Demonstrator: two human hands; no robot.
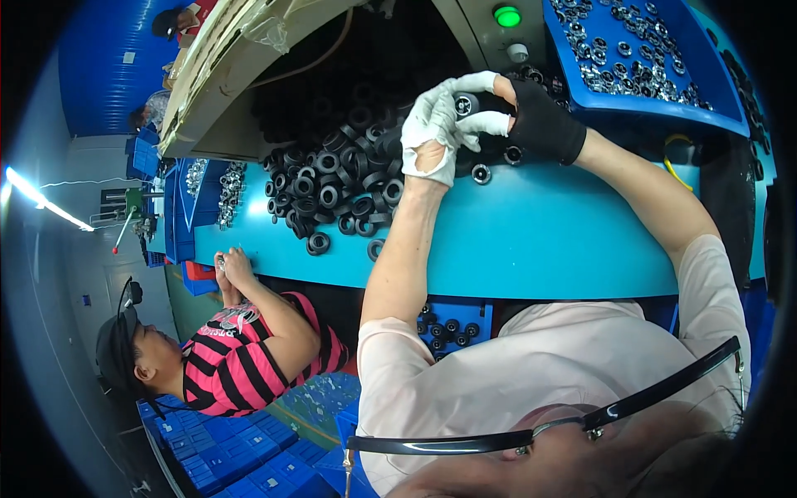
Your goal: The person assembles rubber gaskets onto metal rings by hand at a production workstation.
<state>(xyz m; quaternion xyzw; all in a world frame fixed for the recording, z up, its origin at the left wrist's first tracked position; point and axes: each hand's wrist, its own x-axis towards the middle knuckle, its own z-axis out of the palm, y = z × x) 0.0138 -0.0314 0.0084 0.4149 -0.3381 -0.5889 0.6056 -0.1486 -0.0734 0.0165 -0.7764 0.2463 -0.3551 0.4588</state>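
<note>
My left hand (433, 124), in a white glove with bare skin showing at the wrist, is curled round a small black wheel (464, 105) with a shiny spoked hub. Its thumb and forefinger reach toward my right hand (541, 120), which wears a black glove. The two hands meet at the fingertips; the right fingers are mostly hidden, so what they hold does not show. Loose chrome hubs lie on the blue-green table just below, one hub (481, 173) near my left wrist. A heap of black rubber tyres (328, 178) spreads left of my left forearm.
A blue tray (656, 104) of chrome hubs stands at the far right. Behind my hands is a machine panel with a lit green button (506, 16). A co-worker (241, 349) in a striped shirt works at left. Below the table edge sits a bin of black wheels (451, 330).
</note>
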